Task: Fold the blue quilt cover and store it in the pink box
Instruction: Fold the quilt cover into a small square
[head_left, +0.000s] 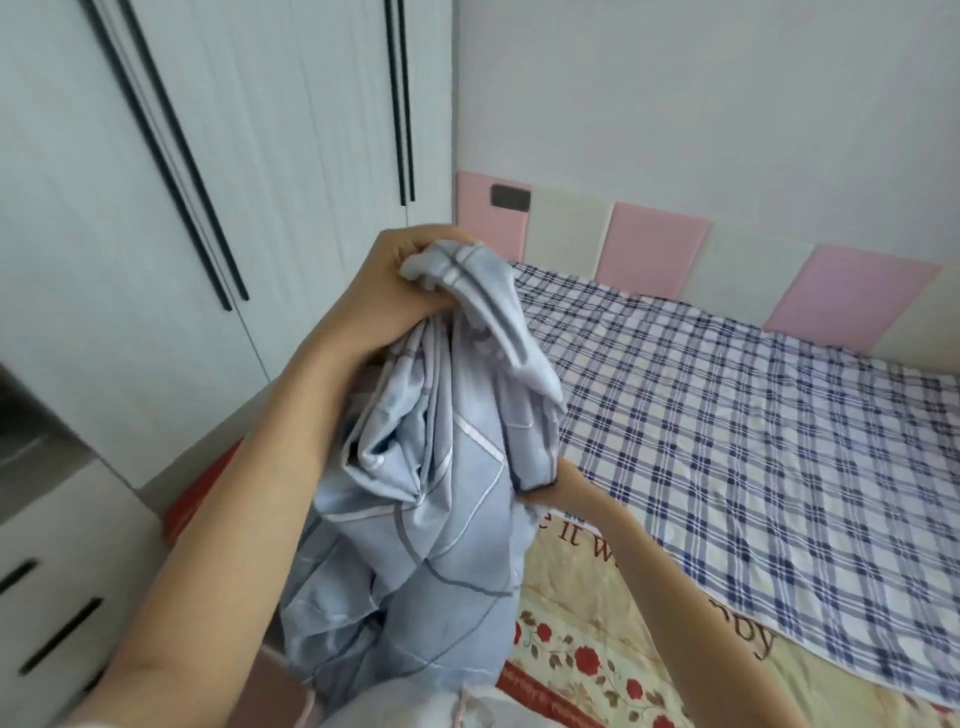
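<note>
1. While I am holding my left arm raised across my front, my left hand (400, 280) is sitting high beside the bed (727, 441).
2. Its fingers are curling tight round the bunched top of the blue quilt cover (431, 493), which is hanging crumpled between my arms.
3. My right hand (550, 491) is reaching into the cloth lower down; folds are hiding its fingers, so I cannot tell its grip.
</note>
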